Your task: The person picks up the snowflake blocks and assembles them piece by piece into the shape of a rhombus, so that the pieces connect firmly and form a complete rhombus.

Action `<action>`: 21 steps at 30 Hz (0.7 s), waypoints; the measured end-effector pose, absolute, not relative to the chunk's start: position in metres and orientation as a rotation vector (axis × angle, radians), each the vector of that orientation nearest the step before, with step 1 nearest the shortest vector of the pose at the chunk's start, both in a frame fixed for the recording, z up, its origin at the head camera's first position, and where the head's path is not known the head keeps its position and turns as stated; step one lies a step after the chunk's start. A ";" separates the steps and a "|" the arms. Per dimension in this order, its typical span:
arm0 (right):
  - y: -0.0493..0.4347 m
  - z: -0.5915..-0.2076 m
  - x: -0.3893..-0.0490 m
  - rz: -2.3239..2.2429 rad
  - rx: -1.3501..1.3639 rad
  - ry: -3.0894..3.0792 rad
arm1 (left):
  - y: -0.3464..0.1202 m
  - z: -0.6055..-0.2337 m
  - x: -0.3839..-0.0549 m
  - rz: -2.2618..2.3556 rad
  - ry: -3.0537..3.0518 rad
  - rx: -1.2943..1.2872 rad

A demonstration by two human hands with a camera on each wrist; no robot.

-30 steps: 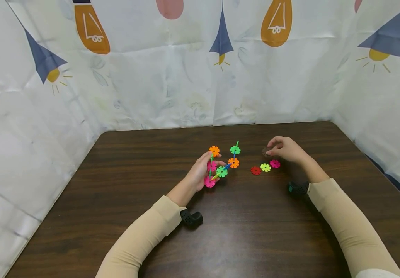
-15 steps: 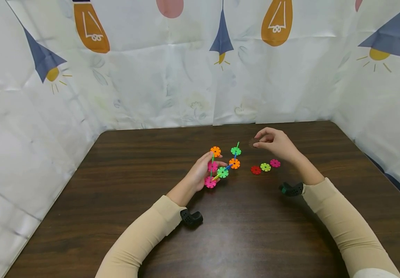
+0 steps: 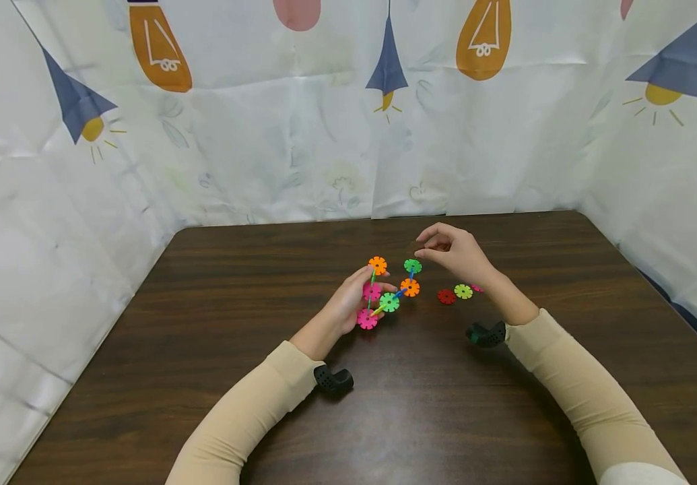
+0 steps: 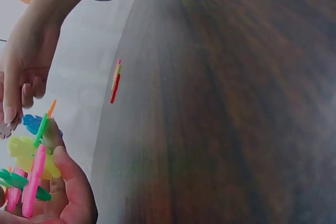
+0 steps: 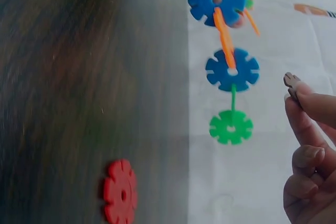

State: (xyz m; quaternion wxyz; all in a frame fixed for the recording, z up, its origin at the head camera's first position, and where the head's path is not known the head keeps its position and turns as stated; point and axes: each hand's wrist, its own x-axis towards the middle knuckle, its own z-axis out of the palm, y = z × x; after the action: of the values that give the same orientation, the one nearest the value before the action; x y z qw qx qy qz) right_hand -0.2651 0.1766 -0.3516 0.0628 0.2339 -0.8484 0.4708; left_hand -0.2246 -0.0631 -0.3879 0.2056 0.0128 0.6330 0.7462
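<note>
My left hand (image 3: 343, 302) holds a chain of notched plastic discs linked edge to edge, in pink, orange, green, blue and yellow. A pink disc (image 3: 367, 318) sits at its near corner, and the far right end is a green disc (image 3: 413, 266). Just beyond that end, my right hand (image 3: 456, 254) pinches a dark brown notched disc (image 5: 291, 85) between thumb and fingertip. In the right wrist view the brown disc is apart from the chain's blue disc (image 5: 232, 70) and its green end disc. Part of the chain is hidden behind my left fingers.
Below my right hand, a red disc (image 3: 446, 297), a yellow disc (image 3: 463, 292) and a partly covered pink disc (image 3: 477, 288) lie flat on the dark wooden table (image 3: 421, 404). A printed white cloth (image 3: 324, 148) hangs behind and along the sides.
My right hand has carried the brown disc leftward, from beside the loose pink disc to close by the chain's green end. My left hand and the chain have barely shifted.
</note>
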 end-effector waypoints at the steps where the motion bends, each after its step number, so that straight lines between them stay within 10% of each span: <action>1: 0.174 -0.353 -0.265 1.410 0.728 -2.555 | -0.063 -0.388 -0.225 2.079 1.763 0.037; 21: 0.153 -0.365 -0.266 1.203 0.998 -2.444 | -0.061 -0.389 -0.224 2.053 1.762 0.060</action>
State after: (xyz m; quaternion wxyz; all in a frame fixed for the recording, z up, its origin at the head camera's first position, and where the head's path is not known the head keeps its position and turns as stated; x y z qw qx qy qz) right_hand -0.2664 0.1527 -0.3647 0.1199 0.3417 -0.8364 0.4115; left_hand -0.2242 -0.0610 -0.3895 0.2160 0.0218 0.6359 0.7406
